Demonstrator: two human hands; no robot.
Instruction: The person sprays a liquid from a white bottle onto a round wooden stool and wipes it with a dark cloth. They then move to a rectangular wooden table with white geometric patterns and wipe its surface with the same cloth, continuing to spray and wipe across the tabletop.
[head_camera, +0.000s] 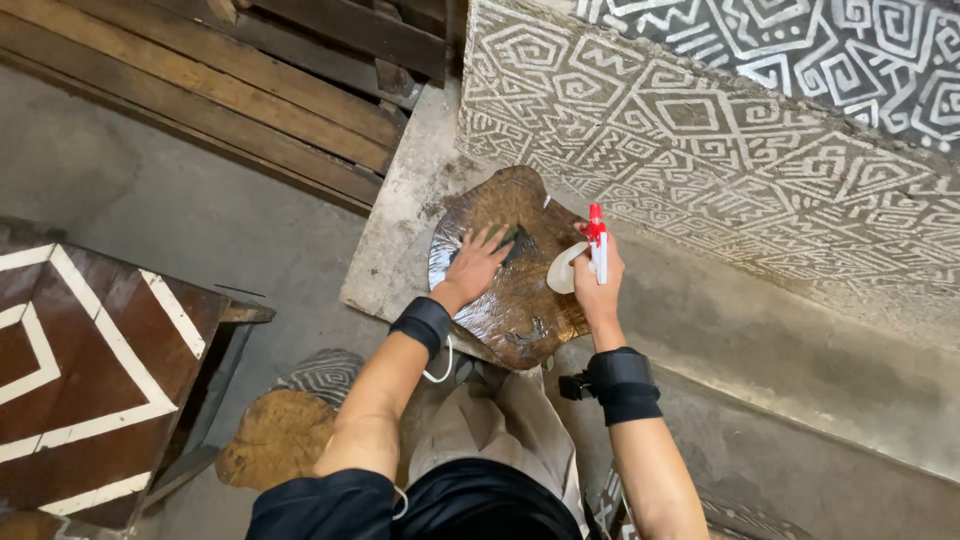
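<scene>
Two hands over one glossy dark-brown irregular wooden slab (515, 290). Left hand (478, 262) is flat, fingers spread, pressing a small dark pad onto the slab's upper middle. Right hand (598, 280) is closed around a white spray bottle with red nozzle (588, 255), just right of it, nozzle up. Slab's long axis runs away from the body, leaning against a grey concrete ledge (400, 230).

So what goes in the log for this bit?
left hand: flat on wooden slab | right hand: holds spray bottle over slab | slab: shiny
</scene>
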